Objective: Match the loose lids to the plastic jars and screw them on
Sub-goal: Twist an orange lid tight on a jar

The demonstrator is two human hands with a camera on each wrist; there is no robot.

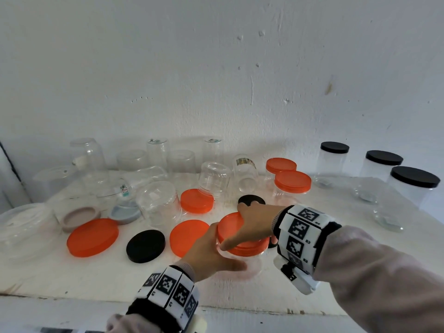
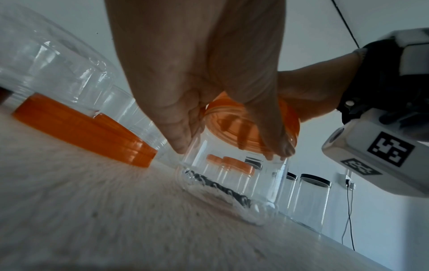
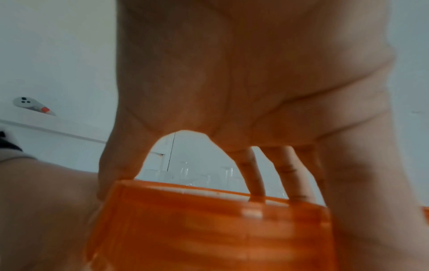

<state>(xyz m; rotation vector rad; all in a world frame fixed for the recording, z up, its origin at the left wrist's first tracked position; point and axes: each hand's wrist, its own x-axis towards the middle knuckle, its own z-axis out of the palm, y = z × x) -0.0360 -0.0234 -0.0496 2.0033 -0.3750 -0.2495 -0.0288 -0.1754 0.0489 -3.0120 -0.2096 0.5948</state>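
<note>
A small clear plastic jar (image 1: 249, 267) stands near the front middle of the white table, with an orange lid (image 1: 230, 224) sitting on its mouth. My left hand (image 1: 211, 253) grips the jar's body from the left, thumb and fingers curled round it. Over the top, my right hand (image 1: 254, 222) grips the lid by its rim. The left wrist view shows the jar (image 2: 232, 183), the lid (image 2: 232, 117) and my left hand's fingers (image 2: 181, 143) on the wall. In the right wrist view my right hand (image 3: 255, 91) arches over the lid (image 3: 209, 229).
Loose orange lids (image 1: 92, 237) (image 1: 185, 236) (image 1: 197, 201) and black lids (image 1: 145, 246) (image 1: 251, 200) lie left of and behind the jar. Several upturned clear jars (image 1: 158, 203) crowd the back left. Orange-lidded jars (image 1: 292, 181) and black-lidded jars (image 1: 414, 176) stand at the right. The table's front edge (image 1: 216, 306) is close.
</note>
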